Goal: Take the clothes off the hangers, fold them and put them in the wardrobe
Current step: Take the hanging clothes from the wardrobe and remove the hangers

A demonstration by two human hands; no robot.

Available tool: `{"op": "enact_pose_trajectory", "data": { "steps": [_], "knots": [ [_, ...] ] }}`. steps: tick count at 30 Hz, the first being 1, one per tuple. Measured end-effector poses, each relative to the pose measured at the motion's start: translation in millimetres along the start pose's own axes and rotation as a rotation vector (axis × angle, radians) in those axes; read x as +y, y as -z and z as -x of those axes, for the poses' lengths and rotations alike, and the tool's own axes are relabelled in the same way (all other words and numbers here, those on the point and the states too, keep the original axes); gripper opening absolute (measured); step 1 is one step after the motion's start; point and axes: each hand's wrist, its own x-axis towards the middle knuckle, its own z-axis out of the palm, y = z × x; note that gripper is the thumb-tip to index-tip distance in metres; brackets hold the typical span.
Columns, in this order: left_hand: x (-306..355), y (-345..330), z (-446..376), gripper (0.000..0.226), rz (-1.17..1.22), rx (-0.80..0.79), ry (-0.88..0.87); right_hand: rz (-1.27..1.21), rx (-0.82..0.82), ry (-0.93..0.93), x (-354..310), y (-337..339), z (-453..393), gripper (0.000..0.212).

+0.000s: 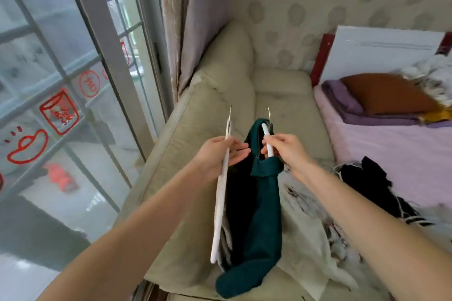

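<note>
Frame centre: left hand [220,154] grips bare white hanger [220,203]; right hand [285,150] pinches second white hanger [268,144] carrying teal sweater [261,215] over cream sofa [195,110]. Best: steady the hanger, slide one shoulder off first, avoid stretching the neckline.

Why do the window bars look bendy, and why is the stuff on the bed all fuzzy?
Head view: the wide lens bows the window frame near the edge; soft daylight comes through it, with no hard shadows; the white clothes at the far right are blurred; the green garment in the middle is sharper.
</note>
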Motion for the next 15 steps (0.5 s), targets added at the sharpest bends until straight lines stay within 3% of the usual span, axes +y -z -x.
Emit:
{"op": "enact_pose_trajectory", "data": {
  "steps": [3, 7, 15],
  "knots": [
    [-19.3, -47.7, 2.8, 0.019, -0.011, -0.086, -0.004, 0.122, 0.046, 0.081, -8.4, 38.0, 23.2, 0.020],
    [-44.7, -108.5, 23.7, 0.030, 0.012, -0.200, 0.014, 0.089, 0.050, 0.144, -14.2, 84.1, 56.4, 0.015],
    [-89.5, -178.6, 51.9, 0.025, 0.029, -0.160, 0.112, 0.132, 0.025, 0.083, 12.9, 150.7, 90.9, 0.016]
  ]
}}
